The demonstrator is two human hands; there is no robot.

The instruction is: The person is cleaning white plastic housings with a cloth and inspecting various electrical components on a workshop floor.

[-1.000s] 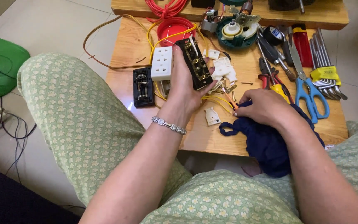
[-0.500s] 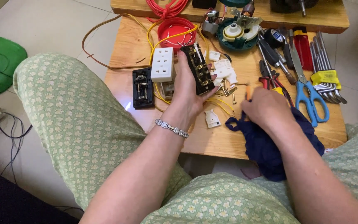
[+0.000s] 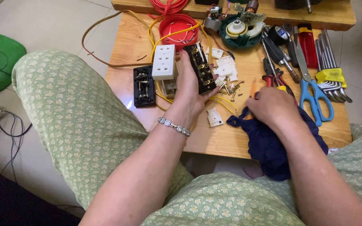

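In the head view the left hand (image 3: 191,90) grips a black rectangular socket insert (image 3: 200,69) above the wooden bench (image 3: 231,138); the right hand (image 3: 273,106) pinches a thin orange-handled tool (image 3: 253,88) over a dark blue cloth (image 3: 273,146). The work appears to be refitting the insert; bringing the tool tip to it calls for a steady hold.

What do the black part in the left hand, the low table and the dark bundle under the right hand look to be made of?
Black socket insert: apparently hard moulded plastic, slightly glossy, with brassy metal contacts along it. Low table: light wood, visible grain, faint sheen. Dark blue cloth: soft fabric, matte, creased and bunched under the right hand. The left hand grips the insert.
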